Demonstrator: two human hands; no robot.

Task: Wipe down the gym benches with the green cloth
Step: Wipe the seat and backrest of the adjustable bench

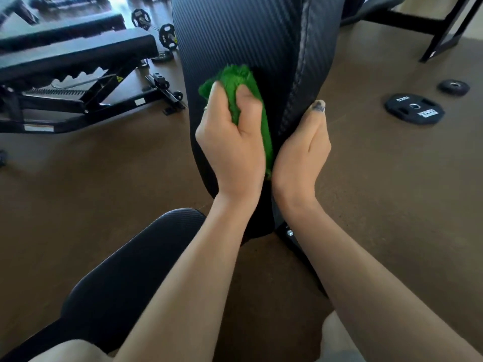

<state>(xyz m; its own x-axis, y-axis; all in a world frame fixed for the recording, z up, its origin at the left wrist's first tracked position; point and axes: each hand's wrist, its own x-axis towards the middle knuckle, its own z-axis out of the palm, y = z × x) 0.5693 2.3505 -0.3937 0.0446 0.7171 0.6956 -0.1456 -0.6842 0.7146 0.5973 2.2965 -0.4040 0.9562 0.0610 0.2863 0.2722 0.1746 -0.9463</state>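
The left hand (pixel 230 142) is clutching the bunched green cloth (pixel 243 95) against the inclined backrest pad (pixel 235 35); the right hand (pixel 303 147) is gripping its edge. Bunched, the cloth is probably missing the side seam.

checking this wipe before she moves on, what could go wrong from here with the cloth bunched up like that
The left hand grips the fluffy green cloth in a tight wad, so only a narrow strip of the black ribbed bench backrest pad likely gets wiped per pass. The right hand holds the pad's stitched side edge; the area under its fingers may be missed. The black 10 kg weight plate on the floor is a trip hazard.
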